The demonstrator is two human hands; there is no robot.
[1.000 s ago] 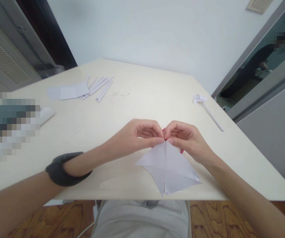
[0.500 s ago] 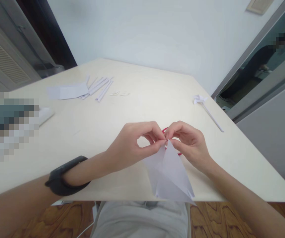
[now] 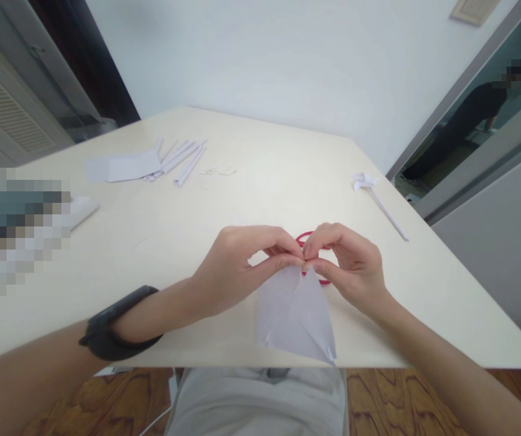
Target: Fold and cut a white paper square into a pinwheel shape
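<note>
A white sheet of paper (image 3: 294, 315) with a slit near its top hangs below my fingers, over the table's front part. My left hand (image 3: 251, 257) pinches its top edge between thumb and fingertips. Close against it, my right hand (image 3: 348, 257) pinches the paper on the other side of the slit. The fingertips of both hands nearly meet and hide whatever small part lies between them. Behind the hands, partly covered, lie red scissor handles (image 3: 305, 236) on the table.
A finished paper pinwheel (image 3: 366, 181) on a stick lies at the right. Paper sheets (image 3: 133, 166) and several rolled paper sticks (image 3: 187, 160) lie at the back left, beside small scraps (image 3: 218, 171). A blurred-out object (image 3: 15, 224) sits at the left edge of the table (image 3: 260, 200).
The hanging paper has swung left and its lower edge has risen slightly. My fingertips have shifted a little lower, both still pinching it.
</note>
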